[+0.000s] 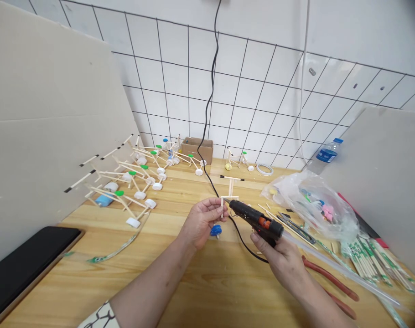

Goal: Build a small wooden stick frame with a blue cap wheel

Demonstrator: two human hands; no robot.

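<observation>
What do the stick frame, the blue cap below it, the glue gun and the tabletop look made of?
Stick frame in the left hand: pale, matt sticks, likely wood or bamboo. Blue cap: smooth, even colour, probably plastic. Glue gun in the right hand: matt black body, seemingly moulded plastic. Table: yellowish boards with grain, some sheen, apparently varnished wood.

Far left, a row of stick models (132, 191) with white caps. Behind them, a cardboard box (197, 150). Far right, a water bottle (327, 152); nearer, a clear plastic bag (313, 205) and red-handled pliers (330, 279). Near left, a black phone (26, 259).
</observation>
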